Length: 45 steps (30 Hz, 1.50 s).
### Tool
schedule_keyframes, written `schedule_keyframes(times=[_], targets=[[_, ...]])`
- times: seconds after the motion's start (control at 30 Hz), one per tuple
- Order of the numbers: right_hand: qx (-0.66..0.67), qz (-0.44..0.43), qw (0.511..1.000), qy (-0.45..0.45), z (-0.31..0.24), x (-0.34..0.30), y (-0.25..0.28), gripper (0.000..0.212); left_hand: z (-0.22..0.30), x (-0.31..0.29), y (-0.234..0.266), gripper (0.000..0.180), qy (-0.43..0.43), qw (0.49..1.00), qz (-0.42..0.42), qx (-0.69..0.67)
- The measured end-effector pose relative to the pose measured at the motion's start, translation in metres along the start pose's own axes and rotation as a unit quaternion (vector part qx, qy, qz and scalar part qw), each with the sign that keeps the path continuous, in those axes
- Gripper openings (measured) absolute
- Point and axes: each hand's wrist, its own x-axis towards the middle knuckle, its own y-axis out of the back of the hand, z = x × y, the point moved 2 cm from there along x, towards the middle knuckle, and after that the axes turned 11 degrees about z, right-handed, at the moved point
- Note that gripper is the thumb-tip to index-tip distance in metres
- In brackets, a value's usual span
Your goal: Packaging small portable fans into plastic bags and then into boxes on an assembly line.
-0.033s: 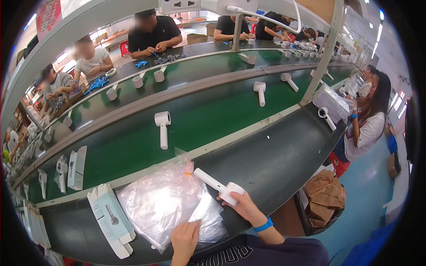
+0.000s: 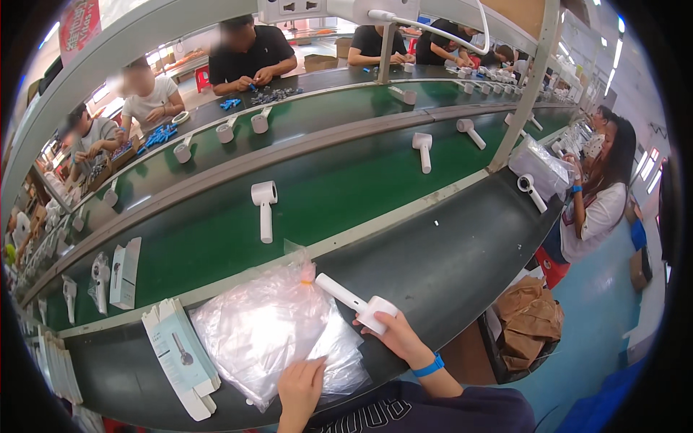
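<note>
My right hand [image 2: 398,338] is closed round the drum-shaped head of a white handheld device [image 2: 377,315]. Its straight handle slants up and left, with its end by the upper right edge of a pile of clear plastic bags [image 2: 253,328]. At the pile's near edge, my left hand [image 2: 301,382] has its fingers closed on a clear bag; the fingertips are partly hidden. Left of the pile lies a flattened white and pale-green carton [image 2: 180,353].
Similar white devices [image 2: 266,209] lie on the green conveyor belt [image 2: 332,195] beyond a metal rail. At left are a bagged device [image 2: 100,281] and an upright box [image 2: 126,274]. A metal post [image 2: 523,94] stands right. Co-workers sit across and at right. Brown paper [image 2: 530,317] fills a bin.
</note>
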Motion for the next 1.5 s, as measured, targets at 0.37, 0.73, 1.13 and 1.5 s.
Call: schedule_keyframes(times=[0.37,0.73,1.13,1.5], targets=[[-0.02,0.016,0.999,0.027,0.003,0.002,-0.005,0.033,-0.016,-0.004,0.001,0.011,0.213,0.97,0.048,-0.107],[-0.019,-0.092,0.984,0.149,0.002,-0.021,-0.011,0.068,-0.005,0.014,0.005,0.012,0.173,0.974,0.104,-0.108],[-0.115,-0.155,0.977,0.092,-0.009,-0.038,-0.01,0.067,0.006,0.025,0.011,0.035,0.067,0.993,0.084,-0.042],[-0.23,-0.001,0.96,0.159,-0.029,-0.064,-0.032,0.042,0.04,0.039,0.005,0.049,-0.067,0.975,-0.043,-0.206]])
